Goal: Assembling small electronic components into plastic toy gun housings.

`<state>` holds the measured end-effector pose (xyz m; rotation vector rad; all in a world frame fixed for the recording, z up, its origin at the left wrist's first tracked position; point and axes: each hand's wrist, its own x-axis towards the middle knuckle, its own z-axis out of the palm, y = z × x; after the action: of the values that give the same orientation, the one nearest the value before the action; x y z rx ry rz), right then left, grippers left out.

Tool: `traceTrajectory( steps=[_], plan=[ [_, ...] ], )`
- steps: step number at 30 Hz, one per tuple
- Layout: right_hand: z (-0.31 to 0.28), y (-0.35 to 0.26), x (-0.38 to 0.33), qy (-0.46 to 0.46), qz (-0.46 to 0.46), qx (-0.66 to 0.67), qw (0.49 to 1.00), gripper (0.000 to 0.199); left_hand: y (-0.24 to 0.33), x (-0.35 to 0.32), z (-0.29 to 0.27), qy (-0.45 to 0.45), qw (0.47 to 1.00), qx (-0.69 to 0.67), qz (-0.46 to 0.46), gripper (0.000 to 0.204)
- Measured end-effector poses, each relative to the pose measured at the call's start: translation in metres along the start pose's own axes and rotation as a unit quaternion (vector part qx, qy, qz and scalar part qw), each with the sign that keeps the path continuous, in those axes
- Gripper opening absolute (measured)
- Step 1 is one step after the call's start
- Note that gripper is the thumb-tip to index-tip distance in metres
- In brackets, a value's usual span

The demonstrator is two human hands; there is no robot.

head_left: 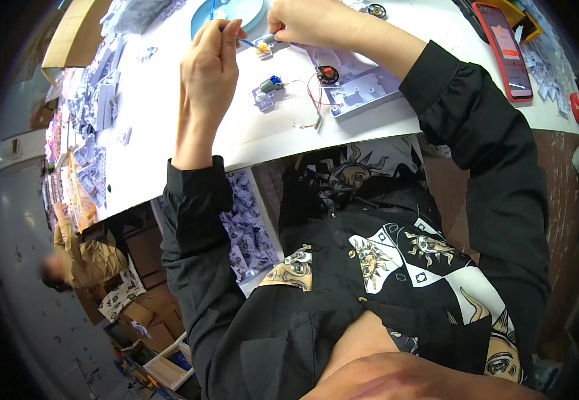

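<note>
My left hand [211, 63] is closed in a pinch on a thin blue stick [247, 43]. The stick's lower end reaches a small pale gear unit [263, 50] with yellow gears showing. My right hand [303, 21] has its fingers bent down onto that unit's far side, by a grey motor [271, 39]. Just nearer lies a second gear unit [263, 100] with a blue-ended motor [271, 83]. To the right sits an open pale plastic housing [363, 93], with a round black speaker [327, 74] and red and white wires [317, 100] at its edge.
A light-blue round dish [253, 15] is at the far edge of view. Pale plastic parts [96, 100] are heaped at the left, below a cardboard box [73, 40]. A red-cased phone [505, 53] lies at the right. Another person [86, 260] is at the far left.
</note>
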<state>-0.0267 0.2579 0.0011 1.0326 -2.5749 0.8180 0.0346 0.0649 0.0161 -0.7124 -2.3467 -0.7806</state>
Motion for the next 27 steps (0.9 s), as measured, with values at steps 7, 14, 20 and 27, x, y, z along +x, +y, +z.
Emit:
traceTrajectory(
  steps=[7, 14, 20, 27],
  plan=[
    [0.000, -0.002, -0.002, 0.019, -0.008, 0.005, 1.000, 0.008, -0.003, 0.002, 0.000, 0.021, 0.999, -0.018, -0.022, 0.025],
    [0.006, 0.001, 0.000, 0.035, -0.009, -0.017, 0.999, 0.008, -0.005, 0.004, -0.002, 0.004, 0.999, 0.005, -0.035, 0.026],
    [0.006, 0.001, 0.001, 0.028, -0.017, -0.022, 0.999, 0.008, -0.003, 0.003, 0.002, 0.008, 0.999, -0.028, -0.033, 0.026],
    [0.009, -0.001, 0.001, 0.021, -0.005, -0.010, 1.000, 0.010, -0.003, 0.003, -0.007, -0.001, 0.999, -0.031, -0.045, 0.028]
  ],
)
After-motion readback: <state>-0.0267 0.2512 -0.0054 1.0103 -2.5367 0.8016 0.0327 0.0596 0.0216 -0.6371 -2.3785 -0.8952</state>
